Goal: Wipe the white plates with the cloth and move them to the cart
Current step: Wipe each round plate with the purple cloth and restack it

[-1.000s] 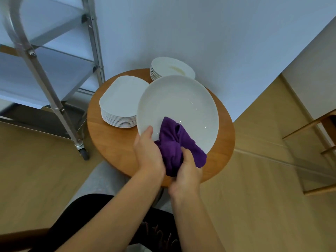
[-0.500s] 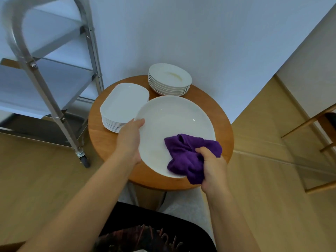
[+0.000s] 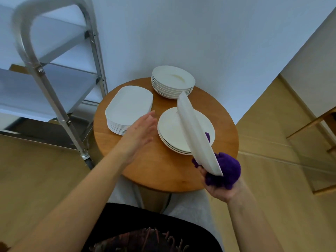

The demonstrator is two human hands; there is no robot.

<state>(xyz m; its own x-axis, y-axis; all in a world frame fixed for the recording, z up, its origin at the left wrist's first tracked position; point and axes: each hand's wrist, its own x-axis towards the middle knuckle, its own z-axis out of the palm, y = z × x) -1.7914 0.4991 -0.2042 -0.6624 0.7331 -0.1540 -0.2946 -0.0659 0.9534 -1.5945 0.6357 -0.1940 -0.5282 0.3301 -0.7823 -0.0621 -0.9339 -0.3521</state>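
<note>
Since half a second ago we've tipped the plate (image 3: 195,135) on edge, long axis running away from us; right hand (image 3: 221,186) grips plate and cloth (image 3: 227,169), left hand (image 3: 141,132) let go, fingers straight.

White plate (image 3: 195,135) tipped on edge, purple cloth (image 3: 226,170) bunched at its lower rim.
It stood steeply tilted above the round stack (image 3: 174,131); the cart (image 3: 54,95) stood left, well apart.

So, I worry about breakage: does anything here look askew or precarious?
Yes. One plate stands nearly on edge above the table, held only at its lower rim by the right hand along with the cloth. The left hand is off it.
</note>
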